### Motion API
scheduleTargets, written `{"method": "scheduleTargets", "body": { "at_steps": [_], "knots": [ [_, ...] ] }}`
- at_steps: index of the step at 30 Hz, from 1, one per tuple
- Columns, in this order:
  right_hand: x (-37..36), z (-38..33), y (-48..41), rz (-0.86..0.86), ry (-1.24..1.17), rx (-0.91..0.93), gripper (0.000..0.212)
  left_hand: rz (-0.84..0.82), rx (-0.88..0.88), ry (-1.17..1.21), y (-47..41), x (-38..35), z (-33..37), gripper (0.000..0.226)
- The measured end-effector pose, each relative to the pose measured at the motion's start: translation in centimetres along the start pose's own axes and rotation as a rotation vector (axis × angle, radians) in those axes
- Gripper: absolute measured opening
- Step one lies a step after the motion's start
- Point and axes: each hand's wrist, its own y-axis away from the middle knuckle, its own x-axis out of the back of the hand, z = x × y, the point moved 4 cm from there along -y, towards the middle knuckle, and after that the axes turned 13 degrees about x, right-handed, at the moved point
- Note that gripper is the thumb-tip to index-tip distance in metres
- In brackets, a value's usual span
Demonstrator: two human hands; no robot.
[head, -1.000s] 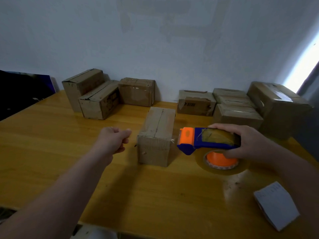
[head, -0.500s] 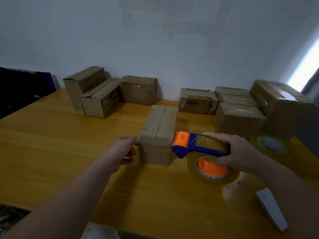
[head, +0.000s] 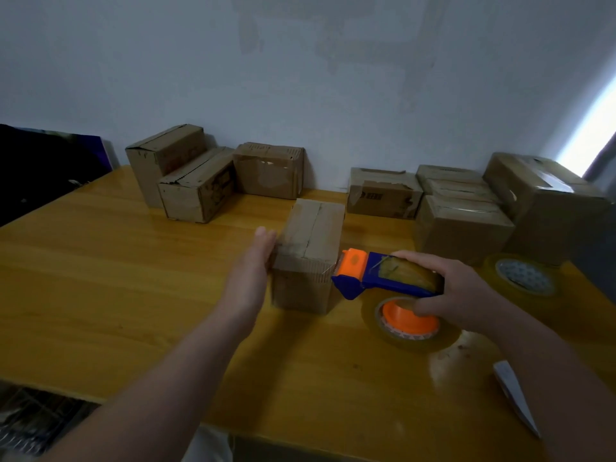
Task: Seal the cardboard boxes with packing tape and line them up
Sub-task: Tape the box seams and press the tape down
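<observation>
**Centre box braced, dispenser nose at its near right corner**

- Writing: nothing legible. Dark print on the front of the rear box and on the side of the left front box, both too blurred to read.
- Centre box: mid table, well apart from both stacks. Its long axis runs away from the person toward the wall, skewed slightly right. The short corrugated end faces the person. The top flap seam follows the long axis.
- Left hand: fingers straight, flat against the box's left side near the top edge.
- Right hand: wrapped around the blue handle of the tape dispenser, thumb on the orange hub of the loaded tape roll.
- Dispenser axis runs left-right, crosswise to the box. The orange nose points left, just beside the box's near right top corner. Can't tell if it's touching.
- Spare tape roll lies flat on the table to the right, near the big box.
- More boxes along the wall, in a left group and a right group.
- White folded paper at the near right of the table.
</observation>
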Motion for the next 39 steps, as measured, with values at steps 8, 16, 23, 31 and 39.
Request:
{"method": "scheduleTargets", "body": {
  "at_steps": [8,16,23,31,39],
  "knots": [
    [-0.2,-0.3,0.2,0.044,-0.042,0.009,0.076,-0.036,0.179,-0.077,-0.3,0.9,-2.7,0.068],
    [-0.3,0.0,0.3,0.057,-0.055,-0.002,0.078,0.142,-0.342,-1.078,0.2,-0.7,1.0,0.094],
    [-0.4,0.1,0.2,0.064,-0.053,0.011,0.078,0.232,-0.369,-1.443,0.5,-2.8,1.0,0.11],
    [-0.5,0.1,0.5,0.09,-0.053,0.003,0.079,0.082,-0.442,-1.419,0.7,-5.5,1.1,0.099],
    [-2.3,-1.7,1.3,0.18,-0.043,0.004,0.077,-0.188,-0.434,-1.198,0.7,-4.6,2.0,0.072]
  ]
}}
